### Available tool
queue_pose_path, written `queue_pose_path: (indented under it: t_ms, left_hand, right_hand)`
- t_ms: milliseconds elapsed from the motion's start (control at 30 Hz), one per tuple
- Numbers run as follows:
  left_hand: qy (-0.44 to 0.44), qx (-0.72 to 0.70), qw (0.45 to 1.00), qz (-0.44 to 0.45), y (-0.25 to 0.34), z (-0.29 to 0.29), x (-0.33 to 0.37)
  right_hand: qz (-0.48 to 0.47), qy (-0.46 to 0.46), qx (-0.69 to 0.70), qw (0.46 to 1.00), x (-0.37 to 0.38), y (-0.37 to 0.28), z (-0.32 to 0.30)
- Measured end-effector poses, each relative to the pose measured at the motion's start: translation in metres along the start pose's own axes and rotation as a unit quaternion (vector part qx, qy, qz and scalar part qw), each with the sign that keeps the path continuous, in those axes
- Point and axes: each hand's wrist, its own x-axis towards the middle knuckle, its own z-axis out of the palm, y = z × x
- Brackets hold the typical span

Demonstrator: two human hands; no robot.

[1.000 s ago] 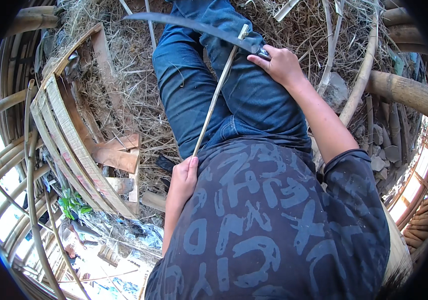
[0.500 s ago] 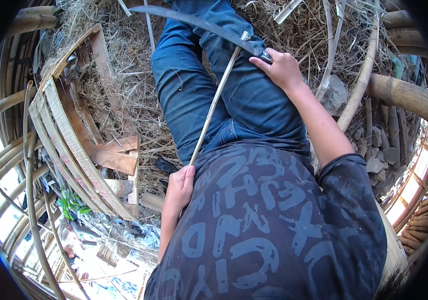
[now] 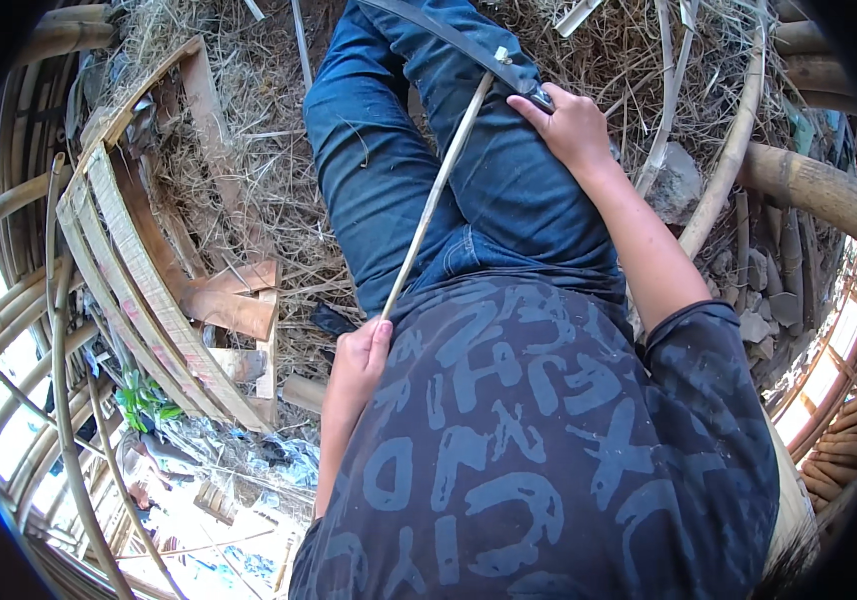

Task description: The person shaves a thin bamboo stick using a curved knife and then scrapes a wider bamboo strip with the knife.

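My left hand is closed around the lower end of a thin pale stick, beside my waist. The stick slants up across my lap in blue jeans, and its far end lies against the blade near my right thigh. In my right hand is the dark handle of a long curved knife. Its grey blade crosses over my thighs toward the upper left and runs out of the top of the picture. A small pale curl of wood stands at the blade where it meets the stick.
A slatted wooden crate lies tipped at left, on dry straw. Bamboo poles and stones are at right. A green plant grows at lower left, with another person partly visible beyond.
The knife has turned steeper, its tip passing out of the top edge. The stick's far end has shifted slightly right, and a pale curl now shows more clearly there. Both hands keep their hold.
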Motion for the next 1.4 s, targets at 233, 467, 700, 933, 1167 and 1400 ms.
queue_pose_path:
  t_ms: [233,467,700,933,1167,1400]
  left_hand:
    - [0.059,-0.06,0.99,-0.116,-0.043,-0.029,-0.064]
    - [0.057,-0.131,0.986,-0.08,-0.035,-0.016,-0.05]
    - [-0.109,-0.271,0.949,-0.117,-0.027,-0.012,0.021]
    - [-0.177,-0.235,0.955,-0.042,0.001,0.011,0.081]
    - [-0.232,-0.346,0.899,-0.135,0.016,0.011,0.121]
    - [-0.228,-0.375,0.886,-0.15,0.011,0.011,0.122]
  right_hand:
    - [0.026,-0.01,0.027,0.999,0.016,0.015,0.009]
    - [0.038,0.025,0.092,0.995,0.0,0.002,0.002]
    - [0.121,0.074,0.201,0.969,-0.008,0.012,0.001]
    - [0.071,0.06,0.242,0.966,-0.021,0.004,-0.021]
    - [-0.026,-0.045,0.087,0.995,-0.005,0.001,-0.019]
    - [-0.046,-0.091,0.025,0.994,0.008,0.004,-0.013]
